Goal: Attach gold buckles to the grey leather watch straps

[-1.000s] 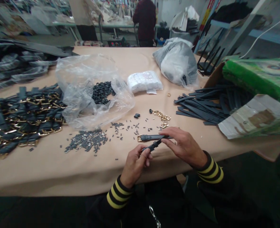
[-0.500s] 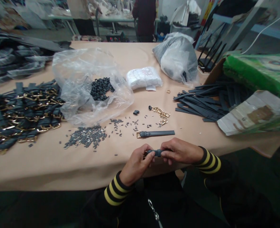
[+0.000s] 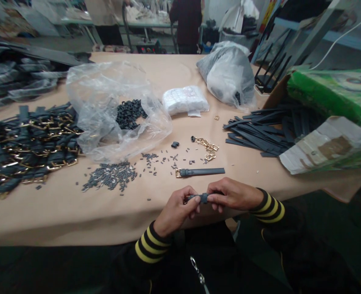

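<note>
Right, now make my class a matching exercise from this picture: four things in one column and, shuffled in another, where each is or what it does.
Things
1. Left hand
2. Loose strap
3. White packet
4. Green box

Places and states
A. Between two plastic bags
B. Grips the end of a held strap where gold-coloured metal shows
C. At the picture's right, with dark strips at its opening
D. On the table, just beyond the right hand

Pairs: 1-B, 2-D, 3-A, 4-C

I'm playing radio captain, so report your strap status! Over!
Left grip, right grip: both pinching one dark strap. Second strap lying just beyond. No obstruction seen.
</note>
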{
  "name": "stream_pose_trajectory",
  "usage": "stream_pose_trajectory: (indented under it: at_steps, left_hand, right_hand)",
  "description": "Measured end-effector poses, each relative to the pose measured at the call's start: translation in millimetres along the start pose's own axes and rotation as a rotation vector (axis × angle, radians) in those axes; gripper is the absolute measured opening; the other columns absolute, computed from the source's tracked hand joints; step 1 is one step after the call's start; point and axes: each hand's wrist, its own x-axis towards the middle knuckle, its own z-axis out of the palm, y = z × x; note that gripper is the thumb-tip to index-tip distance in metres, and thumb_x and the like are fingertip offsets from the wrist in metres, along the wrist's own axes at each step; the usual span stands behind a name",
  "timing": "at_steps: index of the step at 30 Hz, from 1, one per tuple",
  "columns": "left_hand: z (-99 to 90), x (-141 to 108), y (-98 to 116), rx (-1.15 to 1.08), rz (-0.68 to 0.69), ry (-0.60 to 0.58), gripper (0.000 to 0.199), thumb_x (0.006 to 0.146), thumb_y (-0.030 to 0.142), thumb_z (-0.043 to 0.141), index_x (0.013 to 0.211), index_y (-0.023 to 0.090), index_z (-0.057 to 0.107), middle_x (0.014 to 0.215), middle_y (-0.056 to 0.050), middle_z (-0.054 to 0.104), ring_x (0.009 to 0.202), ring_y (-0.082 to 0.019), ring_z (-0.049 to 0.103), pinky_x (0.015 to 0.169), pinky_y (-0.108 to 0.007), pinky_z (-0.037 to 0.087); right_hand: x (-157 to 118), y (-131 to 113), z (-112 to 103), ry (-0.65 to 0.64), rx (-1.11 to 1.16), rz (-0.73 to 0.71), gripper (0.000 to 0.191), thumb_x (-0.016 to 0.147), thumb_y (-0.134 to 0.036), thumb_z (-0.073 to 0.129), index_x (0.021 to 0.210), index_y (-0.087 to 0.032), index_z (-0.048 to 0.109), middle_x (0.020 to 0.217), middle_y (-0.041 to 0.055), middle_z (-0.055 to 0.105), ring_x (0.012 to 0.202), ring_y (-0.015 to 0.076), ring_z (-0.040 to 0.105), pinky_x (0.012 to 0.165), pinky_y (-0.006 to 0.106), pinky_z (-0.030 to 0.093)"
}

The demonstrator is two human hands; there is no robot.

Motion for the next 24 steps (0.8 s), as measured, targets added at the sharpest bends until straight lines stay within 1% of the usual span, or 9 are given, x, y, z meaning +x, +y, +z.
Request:
stream_pose_trajectory:
  at_steps: [1,4,6,8,11,14,17,21,24]
  left_hand:
    - [0.6,0.5,0.2,0.048,0.009,0.029,0.019,0.081,0.032,0.047,0.071,0.016,0.047,0.058,0.003,0.052,0.048,-0.008,0.043,0.048,-0.021,0.034]
    - [3.4,0.7,1.9,0.262,0.083,0.143,0.017,0.079,0.026,0.05,0.066,0.016,0.048,0.055,0.004,0.046,0.053,-0.008,0.04,0.05,-0.02,0.031]
    - [3.8,0.0,4.0,0.314,0.115,0.162,0.017,0.078,0.025,0.05,0.064,0.016,0.049,0.055,0.005,0.044,0.053,-0.008,0.039,0.05,-0.02,0.031]
    - [2.4,-0.8,5.7,0.256,0.097,0.106,0.017,0.079,0.026,0.05,0.067,0.015,0.049,0.056,0.005,0.047,0.051,-0.007,0.04,0.049,-0.02,0.031]
    - [-0.1,-1.2,4.5,0.047,0.05,-0.014,0.019,0.083,0.032,0.046,0.075,0.015,0.049,0.06,0.002,0.055,0.045,-0.006,0.043,0.044,-0.018,0.033]
    - [0.5,-0.9,-1.6,-0.108,0.04,-0.054,0.021,0.085,0.036,0.043,0.085,0.015,0.048,0.067,-0.001,0.06,0.043,-0.007,0.049,0.042,-0.019,0.038]
    - [3.4,0.5,-7.5,-0.099,0.036,-0.057,0.024,0.086,0.036,0.042,0.095,0.015,0.046,0.071,-0.003,0.063,0.044,-0.008,0.053,0.043,-0.02,0.041]
    - [5.0,6.5,-6.9,0.007,0.098,-0.073,0.026,0.087,0.037,0.039,0.102,0.016,0.044,0.069,-0.002,0.064,0.045,-0.009,0.054,0.045,-0.02,0.042]
    - [2.7,15.7,-1.8,0.072,0.129,-0.035,0.029,0.088,0.038,0.035,0.109,0.019,0.041,0.065,0.0,0.064,0.047,-0.012,0.056,0.048,-0.022,0.045]
  right_hand:
    - [0.5,0.6,-0.1,0.012,-0.042,-0.011,0.017,0.084,-0.025,0.044,0.076,-0.013,0.053,0.062,0.0022,0.062,0.049,0.0086,0.054,0.049,0.018,0.039]
    - [3.3,3.2,1.7,0.101,-0.218,-0.074,0.018,0.082,-0.024,0.048,0.069,-0.013,0.054,0.058,0.001,0.06,0.049,0.0077,0.049,0.048,0.017,0.035]
    - [4.4,4.0,3.1,0.133,-0.253,-0.096,0.02,0.082,-0.025,0.049,0.066,-0.013,0.054,0.055,0.0002,0.058,0.049,0.0076,0.047,0.048,0.017,0.034]
    - [4.2,3.4,3.5,0.111,-0.19,-0.083,0.021,0.084,-0.027,0.047,0.069,-0.013,0.053,0.055,-0.0004,0.057,0.047,0.007,0.048,0.047,0.016,0.034]
    - [2.7,1.4,2.4,0.053,-0.062,-0.05,0.021,0.086,-0.029,0.043,0.075,-0.014,0.051,0.06,0.0,0.058,0.045,0.0066,0.051,0.046,0.016,0.037]
    - [2.5,0.0,1.2,0.029,-0.067,-0.033,0.019,0.086,-0.026,0.042,0.075,-0.014,0.051,0.061,0.0007,0.059,0.045,0.0067,0.052,0.046,0.016,0.039]
    - [4.0,-0.3,1.2,0.026,-0.091,-0.026,0.017,0.085,-0.022,0.043,0.073,-0.013,0.052,0.059,0.0012,0.06,0.045,0.0071,0.053,0.046,0.016,0.039]
    - [8.4,1.4,5.3,0.122,-0.119,-0.07,0.017,0.084,-0.019,0.043,0.072,-0.013,0.053,0.058,0.0019,0.061,0.049,0.0086,0.056,0.048,0.016,0.041]
    - [15.4,5.2,7.2,0.157,-0.101,-0.123,0.019,0.085,-0.018,0.04,0.075,-0.012,0.056,0.058,0.0002,0.06,0.049,0.0074,0.056,0.048,0.014,0.042]
